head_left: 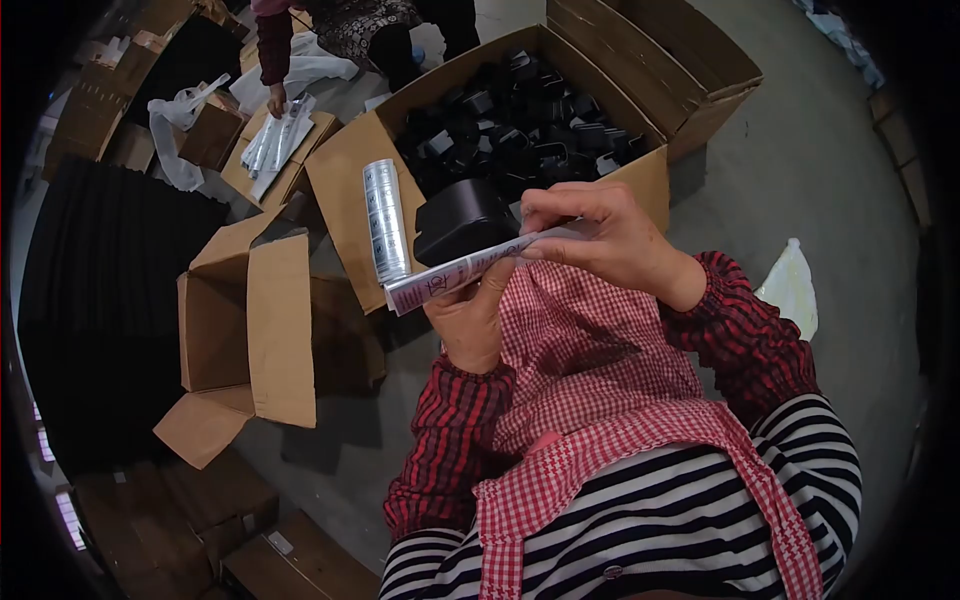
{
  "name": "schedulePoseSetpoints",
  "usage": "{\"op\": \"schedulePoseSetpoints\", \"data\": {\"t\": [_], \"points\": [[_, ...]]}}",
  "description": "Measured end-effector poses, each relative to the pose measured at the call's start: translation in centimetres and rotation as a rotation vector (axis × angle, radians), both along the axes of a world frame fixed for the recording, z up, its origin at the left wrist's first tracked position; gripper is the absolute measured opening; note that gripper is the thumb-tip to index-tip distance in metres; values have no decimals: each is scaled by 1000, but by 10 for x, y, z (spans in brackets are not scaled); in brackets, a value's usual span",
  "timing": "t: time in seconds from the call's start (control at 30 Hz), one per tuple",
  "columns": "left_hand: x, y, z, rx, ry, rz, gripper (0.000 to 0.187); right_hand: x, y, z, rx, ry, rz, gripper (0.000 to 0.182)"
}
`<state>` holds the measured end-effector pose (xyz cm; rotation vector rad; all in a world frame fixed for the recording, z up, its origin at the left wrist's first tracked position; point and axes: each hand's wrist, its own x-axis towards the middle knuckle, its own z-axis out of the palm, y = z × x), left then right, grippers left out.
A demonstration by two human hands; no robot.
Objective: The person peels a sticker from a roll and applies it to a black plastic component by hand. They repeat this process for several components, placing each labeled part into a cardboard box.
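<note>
My left hand (468, 322) is closed around a folded strip of printed labels (450, 276), thumb along its near edge. A smooth black plastic piece (462, 218) stands up right behind that strip; my left fingers are hidden there, and I cannot tell whether they hold it too. At the strip's right end, my right hand (612, 238) pinches the labels between thumb and fingertips. Another strip of silvery labels (385, 220) lies on the carton's near left flap. Beyond my hands, the big open carton (395, 105) is full of black plastic pieces (510, 120).
An open cardboard box (280, 330) stands on the floor to the left, beside a large black stack (110, 260). At the back, another person's hand (277, 100) touches label sheets (272, 145) on a box. More closed cartons (290, 560) lie at lower left.
</note>
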<state>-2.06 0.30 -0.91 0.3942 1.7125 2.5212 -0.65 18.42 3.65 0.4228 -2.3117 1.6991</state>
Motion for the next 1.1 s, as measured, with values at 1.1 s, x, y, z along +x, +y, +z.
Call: {"op": "schedulePoseSetpoints", "data": {"t": [1.1], "points": [[2, -13, 30, -157, -62, -215, 64, 23, 34, -5, -60, 158, 30, 84]]}}
